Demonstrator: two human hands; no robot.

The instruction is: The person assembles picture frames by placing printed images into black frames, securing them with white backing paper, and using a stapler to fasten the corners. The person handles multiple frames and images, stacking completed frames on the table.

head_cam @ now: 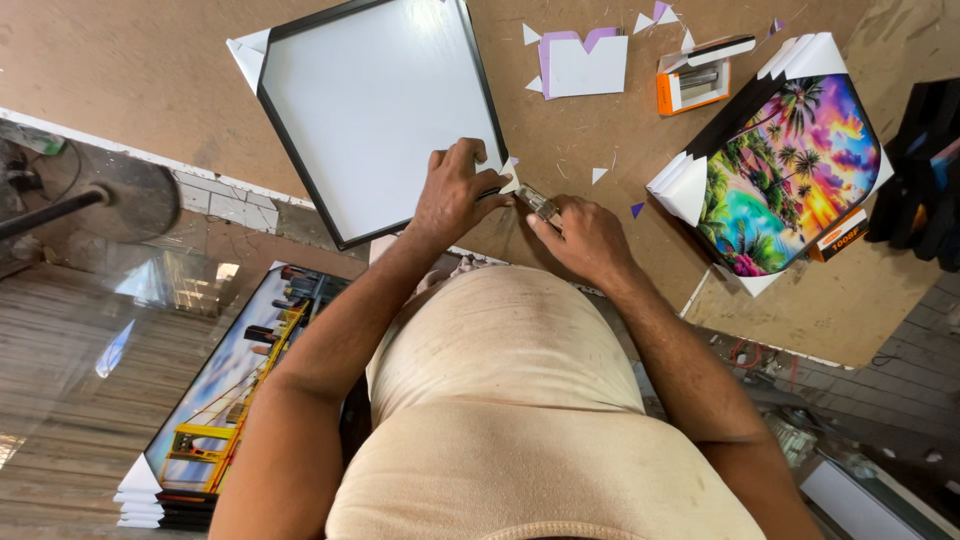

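— Far left, low down?
— Stack of framed city pictures (225, 400) leaning beside the person, white corner guards (138, 480) at the bottom; standing fan (95, 195) above it.

— Next over, on the desk (130, 70)?
— Black picture frame (375, 115), lying face down, white backing up, turned at an angle, one white corner guard (248, 50) on the upper-left corner. Near corner pointing toward the body.

— Left hand?
— Left hand (455, 195) pressed flat-ish on that near corner, fingers (465, 160) curled over the frame's edge, clamping it down. Small white corner piece (510, 180) peeking out just beside the fingertips.

— And the right?
— Right hand (585, 235) just beside it, clenched around a small metal tool (538, 204) (kind hard to tell, mostly hidden in the grip), tip touching the frame's corner. Hands nearly touching.

— Behind the hands?
— White and purple card piece (585, 62) with scraps (600, 175) scattered near it, then an orange box (692, 80), open, something metallic inside.

— Far right?
— Framed palm-tree picture (785, 170), bright colours, white guards on its corners, face up, well apart from the hands. Dark frames (925, 170) stacked at the very edge.
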